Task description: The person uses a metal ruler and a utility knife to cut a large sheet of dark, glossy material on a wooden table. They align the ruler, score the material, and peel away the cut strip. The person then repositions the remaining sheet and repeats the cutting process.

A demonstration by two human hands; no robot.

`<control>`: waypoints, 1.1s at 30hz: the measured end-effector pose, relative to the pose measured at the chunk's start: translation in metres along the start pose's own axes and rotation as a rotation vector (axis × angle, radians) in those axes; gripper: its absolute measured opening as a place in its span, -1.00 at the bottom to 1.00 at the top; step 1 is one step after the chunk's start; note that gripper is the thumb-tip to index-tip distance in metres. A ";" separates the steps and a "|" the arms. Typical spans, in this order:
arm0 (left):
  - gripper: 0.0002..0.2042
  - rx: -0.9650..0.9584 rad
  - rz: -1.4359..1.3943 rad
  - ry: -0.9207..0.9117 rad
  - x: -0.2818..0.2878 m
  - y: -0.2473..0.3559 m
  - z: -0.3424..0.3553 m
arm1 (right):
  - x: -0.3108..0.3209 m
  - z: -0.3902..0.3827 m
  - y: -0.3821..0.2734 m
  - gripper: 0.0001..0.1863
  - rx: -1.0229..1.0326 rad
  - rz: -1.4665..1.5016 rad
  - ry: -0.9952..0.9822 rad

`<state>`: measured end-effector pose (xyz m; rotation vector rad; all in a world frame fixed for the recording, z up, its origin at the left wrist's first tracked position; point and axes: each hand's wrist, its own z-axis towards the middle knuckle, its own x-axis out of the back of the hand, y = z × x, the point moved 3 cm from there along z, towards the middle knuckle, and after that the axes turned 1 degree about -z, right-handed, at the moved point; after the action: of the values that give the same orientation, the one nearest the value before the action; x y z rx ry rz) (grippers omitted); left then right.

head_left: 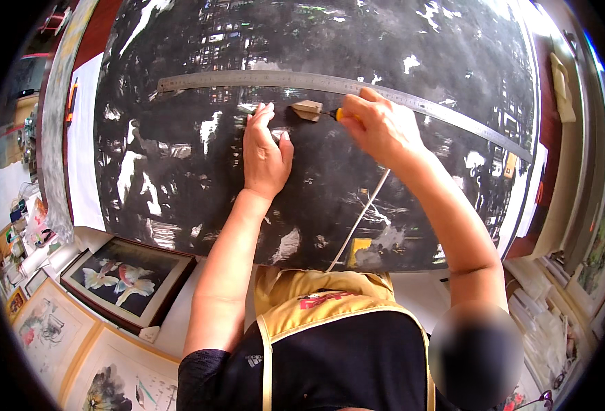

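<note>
My right hand (377, 127) grips a tool with a yellow handle (341, 114) and a flat, beige trowel-shaped blade (306, 110), held over a large dark painted sheet (179, 151) with pale patches. My left hand (268, 154) rests on the sheet left of the blade, fingers loosely extended; whether anything small lies under its fingertips is unclear. A long steel ruler (213, 81) stretches across the sheet just beyond both hands, close to my right knuckles. A thin white rod (360, 218) lies diagonally below my right hand.
An orange-and-black tool (72, 101) lies on white paper (83, 171) at the left edge. Framed pictures (121, 277), loose artworks (49, 335) and cluttered supplies (32, 226) are at lower left. Rolled or stacked papers (542, 308) lie at lower right.
</note>
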<state>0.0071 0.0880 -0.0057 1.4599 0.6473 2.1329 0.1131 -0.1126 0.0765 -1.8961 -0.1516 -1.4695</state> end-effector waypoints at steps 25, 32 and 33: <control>-0.43 -0.156 0.404 -0.288 -0.027 0.045 0.003 | 0.052 -0.104 0.114 -0.87 -0.125 -0.068 0.028; -0.42 -0.145 0.336 -0.217 -0.024 0.034 -0.001 | 0.025 -0.039 0.067 -0.85 0.054 0.029 0.037; -0.43 -0.147 0.326 -0.201 -0.024 0.032 -0.001 | 0.019 -0.030 0.062 -0.85 0.074 0.040 0.048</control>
<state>0.0103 0.0485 -0.0034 1.7640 0.1836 2.1727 0.1266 -0.1819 0.0677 -1.7934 -0.1433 -1.4612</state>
